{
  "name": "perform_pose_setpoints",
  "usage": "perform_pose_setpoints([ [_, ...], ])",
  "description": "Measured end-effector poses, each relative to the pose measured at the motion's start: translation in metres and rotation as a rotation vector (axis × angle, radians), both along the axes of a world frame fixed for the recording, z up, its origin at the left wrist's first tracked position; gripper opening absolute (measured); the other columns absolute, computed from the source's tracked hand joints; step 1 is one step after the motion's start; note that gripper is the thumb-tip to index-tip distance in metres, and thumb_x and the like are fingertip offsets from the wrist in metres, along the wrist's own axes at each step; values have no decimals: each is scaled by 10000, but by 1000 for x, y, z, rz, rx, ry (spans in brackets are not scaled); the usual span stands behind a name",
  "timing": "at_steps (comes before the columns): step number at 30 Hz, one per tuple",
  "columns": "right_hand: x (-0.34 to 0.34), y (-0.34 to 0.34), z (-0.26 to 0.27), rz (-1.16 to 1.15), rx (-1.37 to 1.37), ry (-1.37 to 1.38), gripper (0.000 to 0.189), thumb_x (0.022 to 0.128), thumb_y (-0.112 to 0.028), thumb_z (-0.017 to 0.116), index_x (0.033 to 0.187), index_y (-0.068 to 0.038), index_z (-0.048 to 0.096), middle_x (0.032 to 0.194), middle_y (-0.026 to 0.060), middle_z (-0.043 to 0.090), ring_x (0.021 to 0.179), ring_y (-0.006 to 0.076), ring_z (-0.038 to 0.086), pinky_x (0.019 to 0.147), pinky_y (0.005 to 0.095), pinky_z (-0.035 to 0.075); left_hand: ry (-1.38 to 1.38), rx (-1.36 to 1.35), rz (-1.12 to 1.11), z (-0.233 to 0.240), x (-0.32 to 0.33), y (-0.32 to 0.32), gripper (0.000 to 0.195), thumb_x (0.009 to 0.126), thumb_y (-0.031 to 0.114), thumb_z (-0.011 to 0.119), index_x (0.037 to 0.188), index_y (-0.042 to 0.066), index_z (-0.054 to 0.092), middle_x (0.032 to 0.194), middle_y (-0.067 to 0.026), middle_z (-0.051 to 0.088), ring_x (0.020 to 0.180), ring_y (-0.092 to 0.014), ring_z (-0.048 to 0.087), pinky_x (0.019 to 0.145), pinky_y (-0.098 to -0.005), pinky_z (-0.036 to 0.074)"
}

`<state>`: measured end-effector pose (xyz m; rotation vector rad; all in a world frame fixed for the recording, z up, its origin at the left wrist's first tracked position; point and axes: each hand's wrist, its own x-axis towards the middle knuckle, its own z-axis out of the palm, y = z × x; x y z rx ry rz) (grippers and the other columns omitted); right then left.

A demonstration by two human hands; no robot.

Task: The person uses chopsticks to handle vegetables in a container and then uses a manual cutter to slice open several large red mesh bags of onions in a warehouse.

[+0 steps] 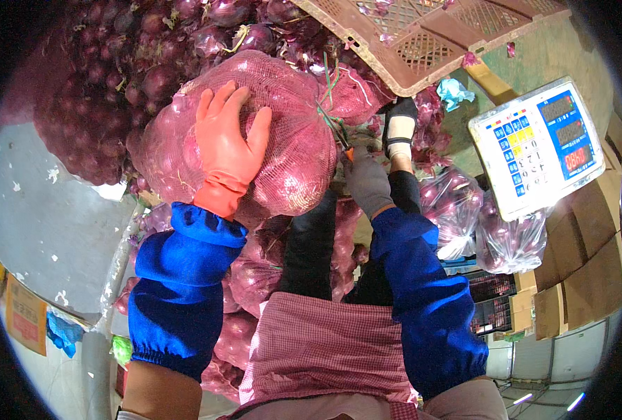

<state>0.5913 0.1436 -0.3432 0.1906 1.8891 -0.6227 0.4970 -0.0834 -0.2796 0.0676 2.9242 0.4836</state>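
Observation:
A red mesh sack of red onions (290, 157) lies before me, its neck tied with green string (332, 86). My left hand (232, 142), in an orange rubber glove, rests flat on top of the sack with fingers spread. My right hand (366, 181), in a grey glove, is closed around the orange handle of a thin metal tool (348, 152), perhaps scissors or a knife. The tool's dark shaft points toward the tied neck. Its exact kind cannot be told.
Loose red onions (153, 79) are heaped at upper left. A brown plastic crate (421, 42) stands at the top. On the right is a digital scale (536, 147), with clear bags of onions (450, 210) beside it. More filled mesh sacks (255, 283) lie by my legs.

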Motion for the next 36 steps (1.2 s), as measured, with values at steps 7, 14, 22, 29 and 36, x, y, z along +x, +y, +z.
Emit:
perform_pose_setpoints([
  [7,20,12,-8,57,-1,59,348,882,-337,497,1023,-25,434,843,238,619,767,408,612,652,487,493,-27,22,-27,0,-1,0,341,781,245,640,1010,-5,615,1071,-206,597,1035,-379,536,996,-456,338],
  [14,21,3,-9,225,192,91,244,886,-254,450,1048,-72,435,805,193,631,713,342,647,557,426,520,-58,0,-41,4,-2,2,302,813,213,618,1024,-3,610,1086,-200,595,1070,-364,524,1007,-438,328],
  [22,33,-37,-14,-69,241,40,188,861,-177,459,995,-65,531,844,178,635,779,357,641,631,455,515,-34,8,-39,1,-1,1,313,798,234,628,1002,-3,615,1064,-193,604,1052,-349,538,997,-446,337],
  [29,16,-38,-16,134,229,35,186,844,-166,480,982,-64,551,845,179,633,769,357,641,631,447,513,-5,32,-40,-1,2,0,337,769,253,643,977,-11,619,1026,-202,612,1016,-356,553,991,-459,339],
  [36,21,-42,-23,4,290,89,193,823,-155,505,988,-66,550,841,163,637,763,330,648,622,423,519,18,36,-29,-4,0,3,315,763,235,649,959,-11,623,1008,-198,618,1000,-353,561,986,-458,341],
])
